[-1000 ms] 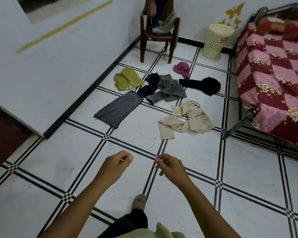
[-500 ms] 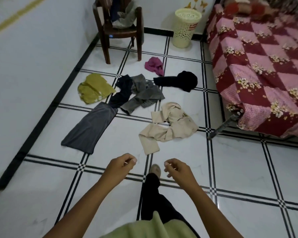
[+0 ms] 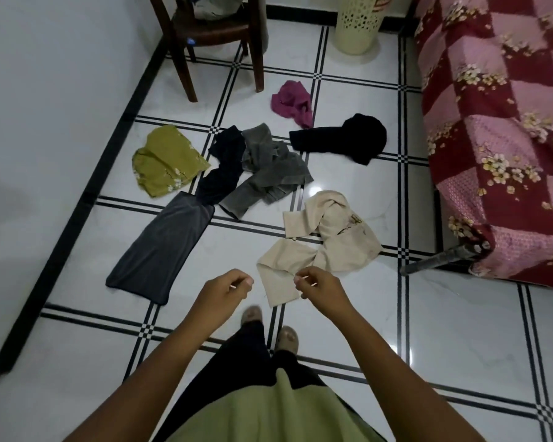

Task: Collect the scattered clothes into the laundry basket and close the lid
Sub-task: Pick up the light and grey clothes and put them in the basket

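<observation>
Clothes lie scattered on the white tiled floor: beige trousers nearest me, a flat dark grey garment to the left, an olive floral piece, a navy piece, grey trousers, a black garment and a magenta cloth. A cream perforated laundry basket stands against the far wall, its top cut off by the frame. My left hand and right hand hover loosely curled above the near end of the beige trousers, holding nothing.
A dark wooden chair with clothes on its seat stands at the back left. A bed with a red and pink floral quilt fills the right side, its metal leg jutting out. A white wall runs along the left.
I have walked forward towards the clothes, so the beige trousers now lie just under my hands. Both hands keep the same curled pose.
</observation>
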